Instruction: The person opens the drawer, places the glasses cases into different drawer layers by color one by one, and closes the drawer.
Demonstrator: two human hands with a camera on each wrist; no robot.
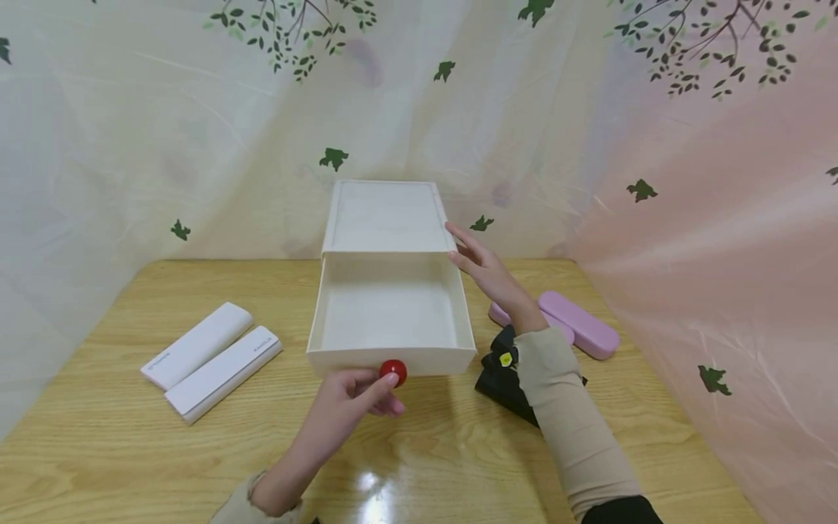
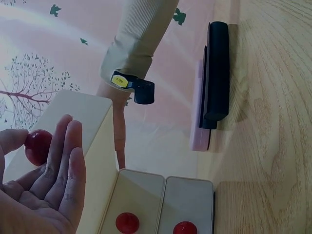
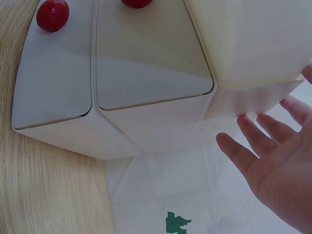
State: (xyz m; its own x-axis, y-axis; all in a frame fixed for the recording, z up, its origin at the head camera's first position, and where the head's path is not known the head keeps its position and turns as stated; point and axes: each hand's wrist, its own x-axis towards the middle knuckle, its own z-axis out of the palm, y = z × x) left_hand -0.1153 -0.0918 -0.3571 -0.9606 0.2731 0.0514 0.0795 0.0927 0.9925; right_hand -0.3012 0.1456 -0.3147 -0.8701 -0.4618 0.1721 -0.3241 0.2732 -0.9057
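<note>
A white drawer unit (image 1: 389, 215) stands at the back of the table with its top drawer (image 1: 353, 362) pulled out, and the drawer's inside is bare. At the drawer's front, my left hand (image 1: 347, 404) pinches the round red knob (image 1: 393, 372) between thumb and fingers. My right hand (image 1: 487, 273) lies against the unit's right side, fingers spread and nearly straight. In the right wrist view, that hand's fingertips (image 3: 246, 122) are at the wall of the unit. Two lower drawers (image 2: 139, 195), each with its own red knob (image 2: 127, 223), are pushed in.
Two white long cases (image 1: 222, 372) with printed lettering lie side by side on the left of the wooden table (image 1: 85, 407). On the right are a black case (image 1: 504, 393) and purple cases (image 1: 583, 325), partly behind my right forearm. A patterned curtain (image 1: 262, 160) hangs behind.
</note>
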